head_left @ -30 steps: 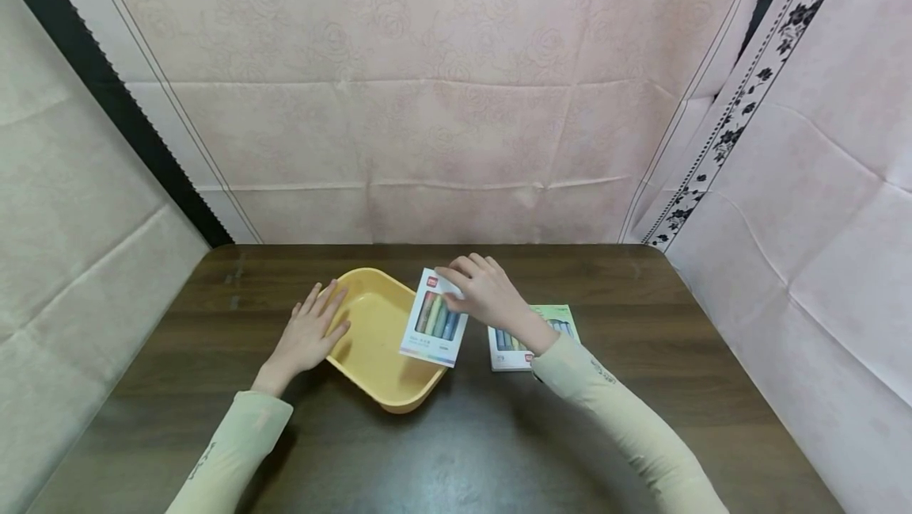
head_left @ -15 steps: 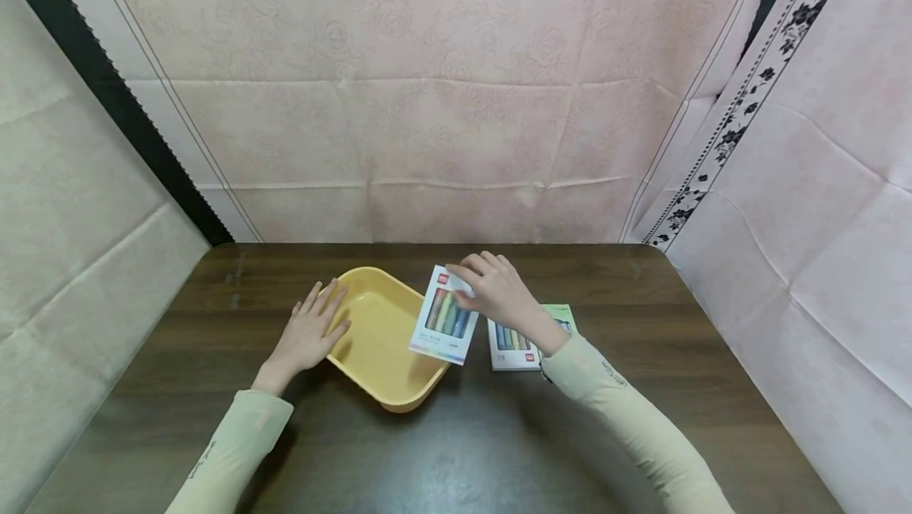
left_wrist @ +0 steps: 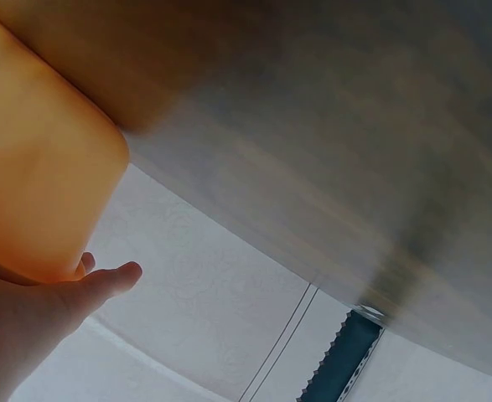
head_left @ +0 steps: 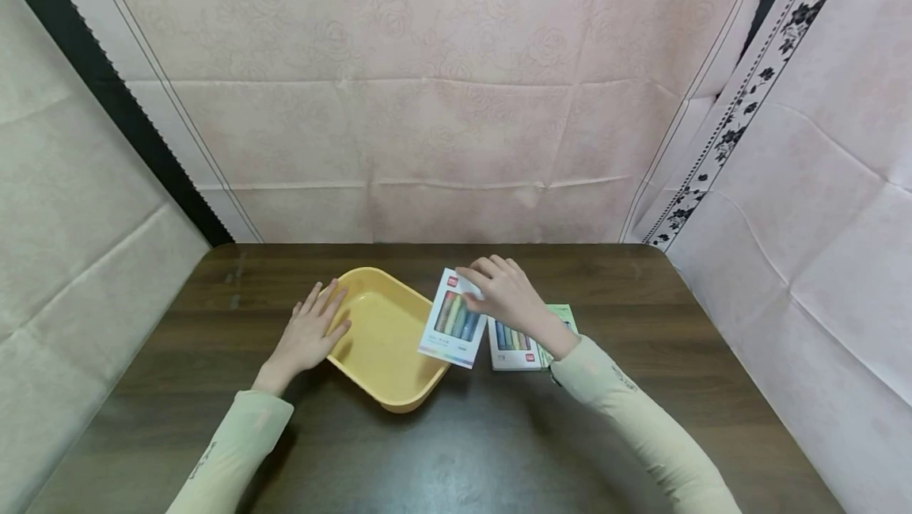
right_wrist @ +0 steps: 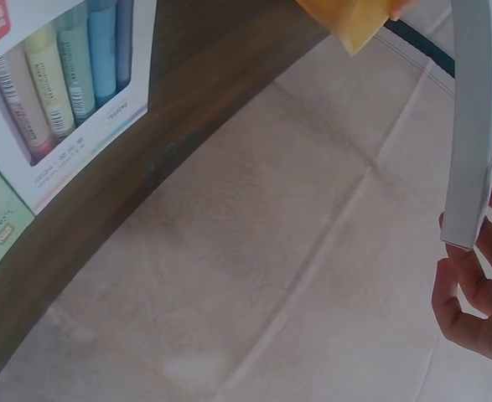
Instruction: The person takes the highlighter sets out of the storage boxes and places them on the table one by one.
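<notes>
A white box of highlighters [head_left: 456, 317], its window showing several pastel pens, is gripped by my right hand [head_left: 507, 292] at its upper right edge. The box overlaps the right rim of a yellow plastic basin [head_left: 388, 340] in the head view. In the right wrist view the held box [right_wrist: 472, 126] shows its narrow side, with fingers curled at its end. My left hand [head_left: 305, 336] rests with spread fingers on the basin's left rim. The left wrist view shows the thumb beside the basin's outer wall [left_wrist: 53, 167].
Right of the held box, another white highlighter box [head_left: 514, 349] lies on the dark wooden table [head_left: 456, 451], partly under my right forearm. Beside it is a green box [head_left: 564, 314]. Pale patterned cloth [head_left: 427, 134] hangs behind the table.
My right hand has moved right with the highlighter box, away from the middle of the basin toward its right rim. The left hand and the basin have stayed in place.
</notes>
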A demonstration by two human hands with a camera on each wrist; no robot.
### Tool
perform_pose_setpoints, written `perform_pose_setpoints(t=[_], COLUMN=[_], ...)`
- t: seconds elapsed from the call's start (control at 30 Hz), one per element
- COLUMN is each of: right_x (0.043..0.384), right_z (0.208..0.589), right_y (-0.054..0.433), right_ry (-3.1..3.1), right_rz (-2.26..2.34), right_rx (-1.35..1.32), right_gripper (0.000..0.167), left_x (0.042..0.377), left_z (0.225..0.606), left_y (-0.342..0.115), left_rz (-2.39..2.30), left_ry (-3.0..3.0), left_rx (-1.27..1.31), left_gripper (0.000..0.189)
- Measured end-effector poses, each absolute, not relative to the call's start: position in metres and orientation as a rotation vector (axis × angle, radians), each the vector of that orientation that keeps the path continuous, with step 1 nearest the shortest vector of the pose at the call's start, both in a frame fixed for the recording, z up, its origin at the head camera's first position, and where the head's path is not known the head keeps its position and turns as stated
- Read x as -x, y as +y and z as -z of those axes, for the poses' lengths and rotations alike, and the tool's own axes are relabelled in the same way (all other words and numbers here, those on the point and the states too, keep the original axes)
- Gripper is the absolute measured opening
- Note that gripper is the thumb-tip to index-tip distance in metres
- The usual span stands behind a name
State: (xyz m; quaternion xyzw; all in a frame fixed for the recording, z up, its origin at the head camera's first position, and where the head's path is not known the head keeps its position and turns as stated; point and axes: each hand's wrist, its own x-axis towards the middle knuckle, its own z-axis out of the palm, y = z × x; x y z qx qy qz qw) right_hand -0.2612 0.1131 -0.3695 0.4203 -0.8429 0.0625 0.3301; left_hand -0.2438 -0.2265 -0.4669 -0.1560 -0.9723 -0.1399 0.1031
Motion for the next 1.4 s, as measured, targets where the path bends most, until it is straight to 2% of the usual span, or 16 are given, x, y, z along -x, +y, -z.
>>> perform_pose_setpoints(t=[1.4], right_x=[0.261], right_z=[0.381], right_y=[0.142], right_ry=[-2.303], right_rz=[-0.201], right_rx=[-1.052], right_gripper=[0.035], left_x=[0.242], left_z=[0.464], left_y=[-0.226], left_rz=[0.408], left_ry=[-2.875], left_rx=[0.464], left_gripper=[0.057])
